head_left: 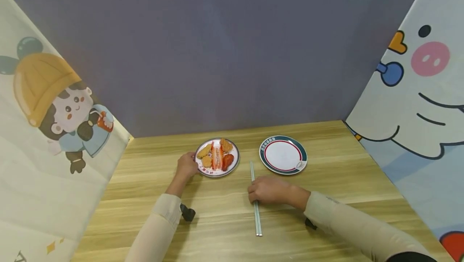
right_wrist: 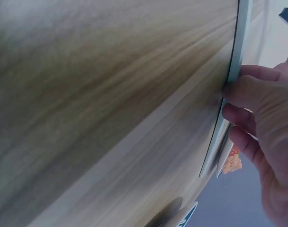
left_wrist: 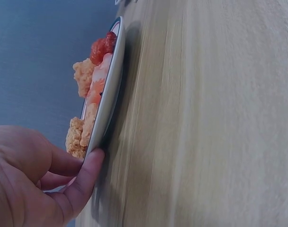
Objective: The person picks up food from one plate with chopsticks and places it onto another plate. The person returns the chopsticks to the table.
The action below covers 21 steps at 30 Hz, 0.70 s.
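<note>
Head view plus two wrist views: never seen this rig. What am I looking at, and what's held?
There's no robot here: a person works with two bare hands. The head picture comes from a camera worn on the head, looking forward and down. The other two come from cameras on the wrists, each looking at its own hand's work.

At the wood-grain table, left to right in the head view, are a plate of food, a pair of chopsticks and a green-rimmed plate with no food on it.

The left hand pinches the food plate's edge; the right hand grips the chopsticks around mid-length.
</note>
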{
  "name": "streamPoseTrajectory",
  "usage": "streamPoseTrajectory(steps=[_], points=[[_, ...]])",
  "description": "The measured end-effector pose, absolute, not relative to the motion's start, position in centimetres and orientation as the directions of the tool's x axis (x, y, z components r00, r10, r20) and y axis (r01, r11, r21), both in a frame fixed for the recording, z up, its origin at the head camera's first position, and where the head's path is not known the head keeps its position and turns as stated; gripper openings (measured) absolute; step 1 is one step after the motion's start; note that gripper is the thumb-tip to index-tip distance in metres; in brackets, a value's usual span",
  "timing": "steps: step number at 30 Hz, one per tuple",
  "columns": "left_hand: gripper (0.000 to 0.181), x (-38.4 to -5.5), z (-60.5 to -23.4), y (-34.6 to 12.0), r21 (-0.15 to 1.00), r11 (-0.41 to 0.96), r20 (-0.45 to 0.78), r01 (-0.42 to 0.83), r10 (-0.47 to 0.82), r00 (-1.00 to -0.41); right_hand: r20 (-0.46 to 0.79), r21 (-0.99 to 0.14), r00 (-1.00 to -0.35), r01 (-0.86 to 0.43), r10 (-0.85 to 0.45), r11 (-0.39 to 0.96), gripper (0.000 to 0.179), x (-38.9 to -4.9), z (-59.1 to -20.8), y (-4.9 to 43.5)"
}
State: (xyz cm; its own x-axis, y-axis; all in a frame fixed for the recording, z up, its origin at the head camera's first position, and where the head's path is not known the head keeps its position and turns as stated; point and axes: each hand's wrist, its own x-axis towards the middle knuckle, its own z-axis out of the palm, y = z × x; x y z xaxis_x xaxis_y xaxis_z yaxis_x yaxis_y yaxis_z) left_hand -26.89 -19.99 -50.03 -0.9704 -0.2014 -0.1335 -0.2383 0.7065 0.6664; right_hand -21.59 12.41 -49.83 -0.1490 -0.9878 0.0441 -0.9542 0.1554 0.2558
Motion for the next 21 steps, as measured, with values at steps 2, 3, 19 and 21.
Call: streamPoseTrajectory(steps=[2,3,19,21], points=[[0.053,-26.8,-50.0,-20.0,0.664,0.708,-0.133,-0.242,-0.206,-0.969,0.026,0.246,-0.155,-0.957,-0.988,0.157,0.015,-21.6,-49.7,12.3],[0.053,-26.8,-50.0,-20.0,0.663,0.708,-0.133,-0.244,-0.209,-0.969,0.018,0.245,-0.158,-0.957,-0.987,0.158,0.015,-21.6,-49.7,12.2],[0.055,-27.0,-50.2,-20.0,0.661,0.707,-0.145,-0.252,-0.209,-0.967,-0.106,0.334,-0.176,-0.933,-0.979,0.132,0.014,-21.0,-48.8,10.8],[0.055,-27.0,-50.1,-20.1,0.667,0.702,-0.144,-0.251,-0.209,-0.967,-0.123,0.335,-0.186,-0.933,-0.975,0.136,0.013,-21.0,-48.7,10.6]])
